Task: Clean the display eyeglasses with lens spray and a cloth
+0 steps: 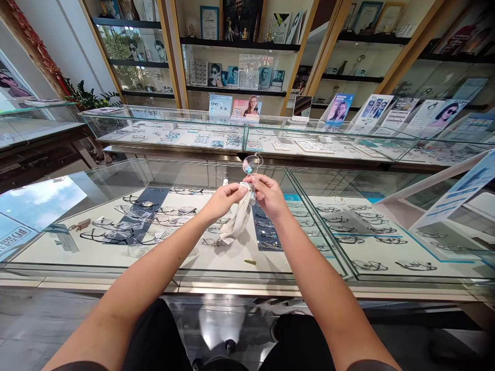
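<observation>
My left hand (222, 202) is closed in a pinch on a pale cream cloth (236, 222), which hangs down below the fingers. Close beside it, my right hand (269, 197) pinches a pair of thin-rimmed eyeglasses (249, 168). One round lens sticks up above the fingertips, with a small bluish patch showing in it. The other lens is mostly hidden between the hands and the cloth. Both hands are above the glass-topped display case (216, 262), and their fingertips nearly meet.
Rows of eyeglasses (106, 234) lie around the display case. A tweezer-like gold piece (250, 262) is near its front. A slanted display board (458, 185) stands at right. Behind are another glass counter (174, 126) with leaflets and wall shelves (240, 45).
</observation>
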The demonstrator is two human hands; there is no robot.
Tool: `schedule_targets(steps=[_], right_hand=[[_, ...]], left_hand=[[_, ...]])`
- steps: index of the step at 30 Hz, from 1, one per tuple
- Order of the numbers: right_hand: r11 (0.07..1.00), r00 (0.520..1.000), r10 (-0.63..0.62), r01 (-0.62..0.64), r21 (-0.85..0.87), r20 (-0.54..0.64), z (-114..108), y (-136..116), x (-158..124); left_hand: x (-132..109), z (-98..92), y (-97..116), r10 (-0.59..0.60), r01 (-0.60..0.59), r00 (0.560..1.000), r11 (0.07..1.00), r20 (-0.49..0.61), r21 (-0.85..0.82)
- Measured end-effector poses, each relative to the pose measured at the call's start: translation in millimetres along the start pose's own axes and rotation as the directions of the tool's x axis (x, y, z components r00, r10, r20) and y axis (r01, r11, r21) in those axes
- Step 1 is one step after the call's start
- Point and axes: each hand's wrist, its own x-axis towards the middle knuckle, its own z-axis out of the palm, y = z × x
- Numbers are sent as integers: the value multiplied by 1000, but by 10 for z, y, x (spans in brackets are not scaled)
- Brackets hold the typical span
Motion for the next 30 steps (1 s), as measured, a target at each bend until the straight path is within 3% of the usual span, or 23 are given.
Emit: schedule_targets(steps=[9, 16, 30], right_hand=[[1000, 999, 17, -18, 23, 41, 28, -29, -17], [1000, 1000, -3, 3, -5, 27, 14, -17, -24], [999, 1000, -14, 15, -30, 9, -20, 35, -19]], left_hand=[[-6, -16, -55, -114, 129, 991, 959, 72, -252], [-3, -42, -19, -74, 83, 996, 974, 50, -211], [-34, 29, -2, -117, 148, 986, 946, 123, -289]])
